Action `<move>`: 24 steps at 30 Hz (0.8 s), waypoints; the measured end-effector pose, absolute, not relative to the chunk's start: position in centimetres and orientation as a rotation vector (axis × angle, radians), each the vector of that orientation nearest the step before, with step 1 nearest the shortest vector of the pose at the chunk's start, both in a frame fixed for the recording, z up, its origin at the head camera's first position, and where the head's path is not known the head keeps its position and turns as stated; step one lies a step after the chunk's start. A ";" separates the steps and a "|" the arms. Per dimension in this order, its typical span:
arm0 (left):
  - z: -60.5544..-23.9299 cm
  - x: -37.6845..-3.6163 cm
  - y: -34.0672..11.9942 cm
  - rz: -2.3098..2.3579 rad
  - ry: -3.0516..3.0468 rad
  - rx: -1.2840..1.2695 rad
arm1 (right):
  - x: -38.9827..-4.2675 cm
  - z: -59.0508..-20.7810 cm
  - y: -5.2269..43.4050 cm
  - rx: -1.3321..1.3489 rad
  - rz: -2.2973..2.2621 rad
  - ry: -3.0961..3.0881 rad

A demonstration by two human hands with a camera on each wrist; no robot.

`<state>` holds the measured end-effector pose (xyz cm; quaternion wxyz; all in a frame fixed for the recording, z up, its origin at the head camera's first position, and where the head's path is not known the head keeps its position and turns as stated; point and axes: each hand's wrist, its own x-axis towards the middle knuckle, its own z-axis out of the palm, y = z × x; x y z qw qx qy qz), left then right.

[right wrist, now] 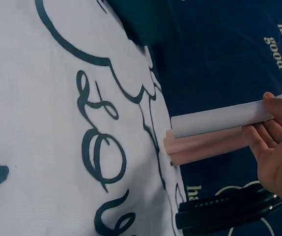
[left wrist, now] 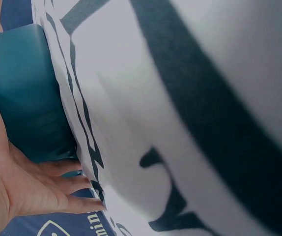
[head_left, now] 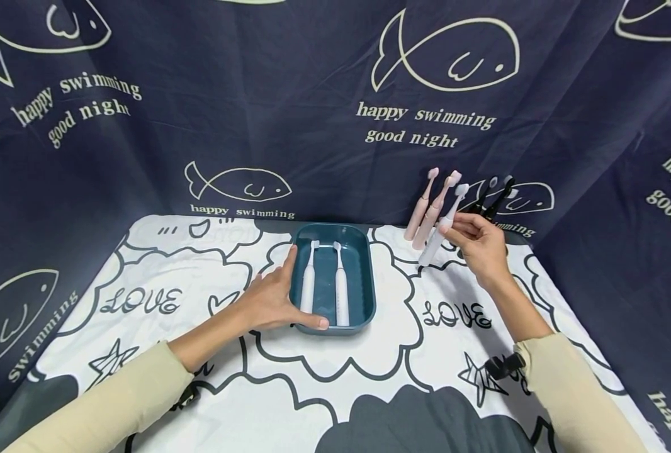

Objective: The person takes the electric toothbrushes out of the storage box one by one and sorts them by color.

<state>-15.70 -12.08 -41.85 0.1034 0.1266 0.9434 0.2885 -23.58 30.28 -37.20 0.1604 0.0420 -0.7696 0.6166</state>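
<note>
My left hand (head_left: 270, 299) rests against the near left corner of a dark teal tray (head_left: 360, 283), its thumb over the near rim and its straight fingers spread along the left wall. Two white electric toothbrushes, a left one (head_left: 308, 286) and a right one (head_left: 342, 292), lie side by side in the tray, heads pointing away. On the right, my right hand (head_left: 483, 248) pinches another white electric toothbrush (head_left: 432, 250) by its upper handle, head up. In the right wrist view, that toothbrush's handle (right wrist: 214, 119) tilts just above the table's far edge.
Two pink electric toothbrushes (head_left: 417, 219) stand upright behind the held one. Black electric toothbrushes (head_left: 498, 200) stand farther right, partly hidden by my right hand. A navy printed curtain (head_left: 313, 126) hangs behind the table, which has a white patterned cloth (head_left: 188, 277).
</note>
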 end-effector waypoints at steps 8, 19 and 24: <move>-41.9 -15.7 -12.1 0.845 2.796 0.389 | -24.4 -38.5 31.1 0.060 1.656 -2.285; -41.7 -15.7 -12.1 0.833 2.793 0.378 | -24.9 -39.4 31.5 0.063 1.647 -2.303; -41.8 -15.7 -12.1 0.827 2.804 0.380 | -25.0 -39.9 31.6 0.065 1.711 -2.265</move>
